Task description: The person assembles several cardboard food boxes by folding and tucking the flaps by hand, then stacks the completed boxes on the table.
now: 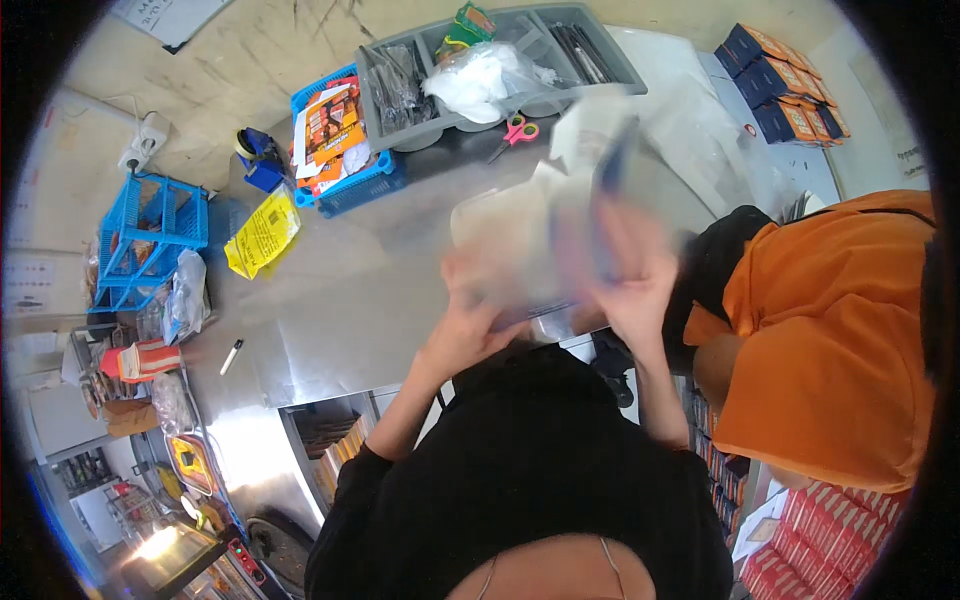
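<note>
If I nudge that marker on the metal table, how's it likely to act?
The marker would probably roll sideways, being slim and seemingly round. The table looks smooth and shiny, so it might slide too. Its thin body suggests it's light and easily lifted.

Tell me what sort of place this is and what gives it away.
Probably a packing area, perhaps in a takeaway's back room. The metal worktop, the grey divided tray and the stacked orange and dark blue boxes suggest it.
</note>
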Available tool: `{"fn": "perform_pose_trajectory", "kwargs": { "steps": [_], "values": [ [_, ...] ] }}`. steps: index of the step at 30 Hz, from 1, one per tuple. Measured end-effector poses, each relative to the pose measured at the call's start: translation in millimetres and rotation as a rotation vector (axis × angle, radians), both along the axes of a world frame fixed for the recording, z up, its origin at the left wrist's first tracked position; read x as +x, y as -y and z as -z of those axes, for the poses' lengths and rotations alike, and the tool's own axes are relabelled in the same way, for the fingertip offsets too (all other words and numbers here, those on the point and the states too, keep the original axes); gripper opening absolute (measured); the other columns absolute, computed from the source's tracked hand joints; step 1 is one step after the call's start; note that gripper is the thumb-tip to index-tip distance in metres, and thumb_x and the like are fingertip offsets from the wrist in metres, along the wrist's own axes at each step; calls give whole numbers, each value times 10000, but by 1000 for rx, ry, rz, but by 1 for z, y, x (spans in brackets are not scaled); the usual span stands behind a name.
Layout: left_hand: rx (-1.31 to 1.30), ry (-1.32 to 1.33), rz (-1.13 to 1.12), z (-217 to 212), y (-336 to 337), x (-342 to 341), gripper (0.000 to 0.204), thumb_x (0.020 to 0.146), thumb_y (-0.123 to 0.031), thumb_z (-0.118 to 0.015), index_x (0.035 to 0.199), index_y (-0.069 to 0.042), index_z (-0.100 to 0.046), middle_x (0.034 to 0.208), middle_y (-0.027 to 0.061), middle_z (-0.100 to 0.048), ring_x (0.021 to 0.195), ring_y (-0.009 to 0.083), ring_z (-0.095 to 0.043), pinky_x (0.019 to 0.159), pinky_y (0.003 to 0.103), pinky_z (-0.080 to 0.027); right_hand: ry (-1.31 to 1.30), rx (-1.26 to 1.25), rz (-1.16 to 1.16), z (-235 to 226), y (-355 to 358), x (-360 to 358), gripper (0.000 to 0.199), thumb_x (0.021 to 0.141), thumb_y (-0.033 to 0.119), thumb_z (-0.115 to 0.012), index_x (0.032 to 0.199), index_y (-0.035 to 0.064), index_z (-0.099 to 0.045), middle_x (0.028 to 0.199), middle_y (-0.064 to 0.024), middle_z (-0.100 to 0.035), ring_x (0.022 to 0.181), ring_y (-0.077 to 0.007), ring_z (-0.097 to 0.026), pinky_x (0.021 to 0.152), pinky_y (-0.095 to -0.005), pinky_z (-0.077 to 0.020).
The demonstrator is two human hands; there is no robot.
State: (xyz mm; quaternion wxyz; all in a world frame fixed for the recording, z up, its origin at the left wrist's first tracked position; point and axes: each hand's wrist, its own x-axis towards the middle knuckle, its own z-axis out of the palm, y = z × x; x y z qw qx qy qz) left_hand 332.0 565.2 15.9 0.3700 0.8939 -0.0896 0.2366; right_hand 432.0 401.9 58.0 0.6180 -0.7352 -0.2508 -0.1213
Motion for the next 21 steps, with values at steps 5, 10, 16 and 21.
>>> {"fn": "perform_pose_trajectory", "kwargs": {
  "steps": [5,10,16,21],
  "values": [
    [-115,49,122,-20,-17,-2,393,631,-261,-791,971,-163,-620,1200,126,-392,1165,340,-362,970,430,-307,-278,85,-396,0,4,9,106,789,116,-665,770,12,-670,555,37,-442,522,-16,-337,483,-205,-240],
    [-383,-11,-473,-13,-59,17,482,799,-392,-641,1132,-52,-562,1182,158,-470,1144,295,-411,939,466,-338,-839,699,-28,31,-5,7,414,913,269,-332,990,-40,-596,612,-22,-518,654,-113,-483,629,-234,-368],
    [-942,-698,-240,91,-80,-9,353,893,-207,-464,1177,-14,-544,955,107,-598,918,217,-550,782,334,-431,-275,354,-137,99,-23,21,134,734,46,-687,807,29,-576,917,-91,-585,886,-176,-530,753,-297,-417],
    [-330,-572,-550,112,-89,-20,351,899,-262,-486,1114,1,-572,909,132,-607,809,232,-555,740,327,-439,-111,90,-240,65,-18,31,321,753,131,-688,1034,24,-576,1022,-151,-603,924,-239,-560,836,-356,-421]
  ]
}}
